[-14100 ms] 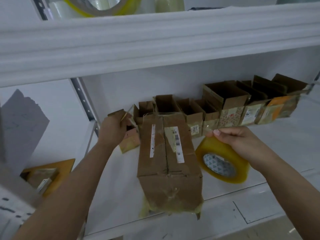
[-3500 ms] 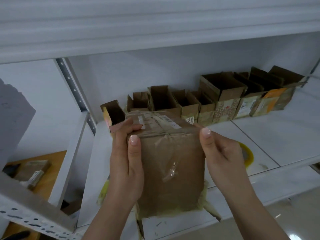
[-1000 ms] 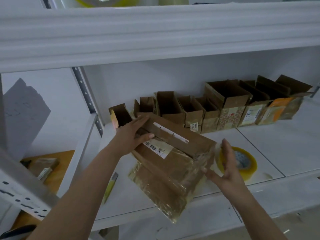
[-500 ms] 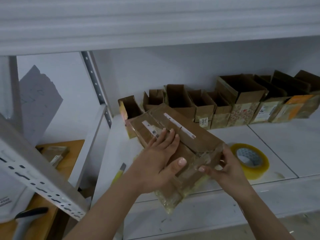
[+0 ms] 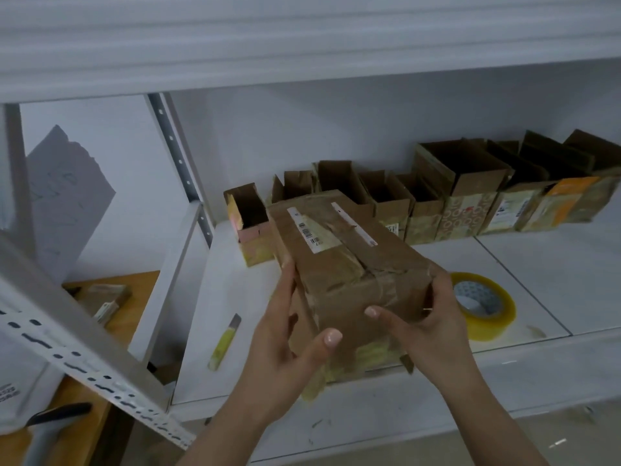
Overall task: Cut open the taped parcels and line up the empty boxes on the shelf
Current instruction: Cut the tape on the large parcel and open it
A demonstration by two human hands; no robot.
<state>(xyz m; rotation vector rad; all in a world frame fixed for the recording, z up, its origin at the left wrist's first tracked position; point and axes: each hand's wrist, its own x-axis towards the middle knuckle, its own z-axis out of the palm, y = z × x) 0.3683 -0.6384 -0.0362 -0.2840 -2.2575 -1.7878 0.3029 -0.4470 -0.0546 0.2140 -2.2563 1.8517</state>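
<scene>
The white metal shelf (image 5: 554,274) stretched out beyond both my hands, its far right end cut off by the edge of view. Along its back wall, past my fingertips, stood the row of empty boxes (image 5: 463,196), brown cardboard with flaps up and patches of yellowed tape; the two behind the parcel were partly hidden by it.

I held the taped parcel (image 5: 349,264) between my hands, tilted over the shelf's front edge. It was a creased brown carton wrapped in glossy tape, with white barcode labels on top and ragged yellow tape hanging underneath. My left hand (image 5: 285,344) clasped its left side, fingers running up the wall and thumb hooked across the near face. My right hand (image 5: 426,324) gripped the right near corner, thumb laid on the front, fingers wrapped behind and out of sight.

Right of my right hand lay a roll of yellowish clear tape (image 5: 484,307), partly covered by that hand. Left of my left hand lay a slim yellow utility knife (image 5: 224,343), blurred.
</scene>
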